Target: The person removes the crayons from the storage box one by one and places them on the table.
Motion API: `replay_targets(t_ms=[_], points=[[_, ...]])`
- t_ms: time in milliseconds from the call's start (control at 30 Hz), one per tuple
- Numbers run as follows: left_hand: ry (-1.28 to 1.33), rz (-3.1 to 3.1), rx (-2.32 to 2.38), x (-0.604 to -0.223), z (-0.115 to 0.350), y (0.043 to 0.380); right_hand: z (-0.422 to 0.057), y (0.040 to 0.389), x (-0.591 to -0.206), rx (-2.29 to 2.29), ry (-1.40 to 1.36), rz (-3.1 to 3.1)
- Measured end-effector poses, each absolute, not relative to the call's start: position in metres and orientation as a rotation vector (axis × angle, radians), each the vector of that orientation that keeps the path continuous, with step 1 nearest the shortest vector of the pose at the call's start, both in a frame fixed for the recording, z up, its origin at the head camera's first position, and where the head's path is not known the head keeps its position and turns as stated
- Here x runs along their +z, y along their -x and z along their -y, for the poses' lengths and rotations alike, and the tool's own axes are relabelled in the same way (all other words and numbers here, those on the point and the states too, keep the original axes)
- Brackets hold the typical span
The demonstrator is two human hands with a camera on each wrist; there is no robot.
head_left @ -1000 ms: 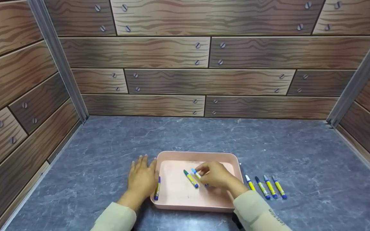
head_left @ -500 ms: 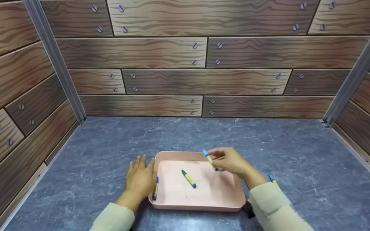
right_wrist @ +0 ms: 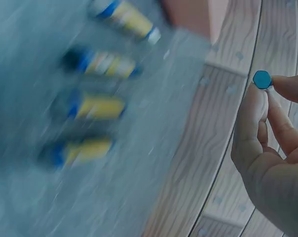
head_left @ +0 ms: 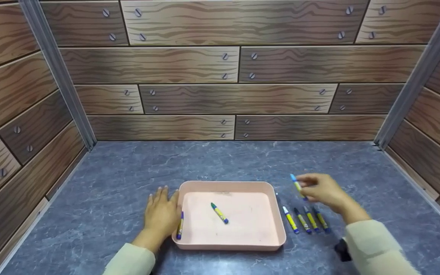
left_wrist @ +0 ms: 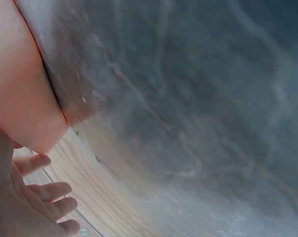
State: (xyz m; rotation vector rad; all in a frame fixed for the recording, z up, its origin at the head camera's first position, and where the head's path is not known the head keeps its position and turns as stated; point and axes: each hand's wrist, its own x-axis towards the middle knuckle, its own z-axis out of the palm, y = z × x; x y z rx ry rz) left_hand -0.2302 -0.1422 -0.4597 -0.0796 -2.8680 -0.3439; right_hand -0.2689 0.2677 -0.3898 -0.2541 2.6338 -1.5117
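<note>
The grey marbled tabletop (head_left: 204,162) bears a shallow, pink, rectangular tray (head_left: 248,227), the reference for all positions below. The hands are well apart. The left hand (head_left: 162,214) lies against the tray's left wall, fingers extended, with nothing seen in its grasp. The right hand (head_left: 325,192) is to the right of the tray, thumb and fingers pinching a yellow-wrapped, light-blue-tipped crayon (head_left: 296,184) off the tabletop. A row of four yellow-wrapped crayons (head_left: 303,220) lies just right of the tray; the right hand is the nearer to it. Governing relation: the held crayon is at the row's far side, long axis slanting from far left (tip) to near right, roughly parallel to the row's crayons. A yellow-wrapped, green-tipped crayon (head_left: 219,213) lies on the tray floor, similarly slanted; a dark purple-tipped crayon (head_left: 180,225) lies along the left wall.
</note>
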Motion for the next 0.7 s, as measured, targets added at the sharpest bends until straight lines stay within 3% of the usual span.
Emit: replay_targets(t_ms=[300,700], points=[[0.088,2.850,-0.340,-0.461,0.144,0.229,-0.318,0.256,-0.413,-1.395,0.119,-2.698],[0.101,2.843,-0.335,-0.460,0.141,0.230,-0.337,0.243,-0.439,-1.295,-0.002,-2.742]])
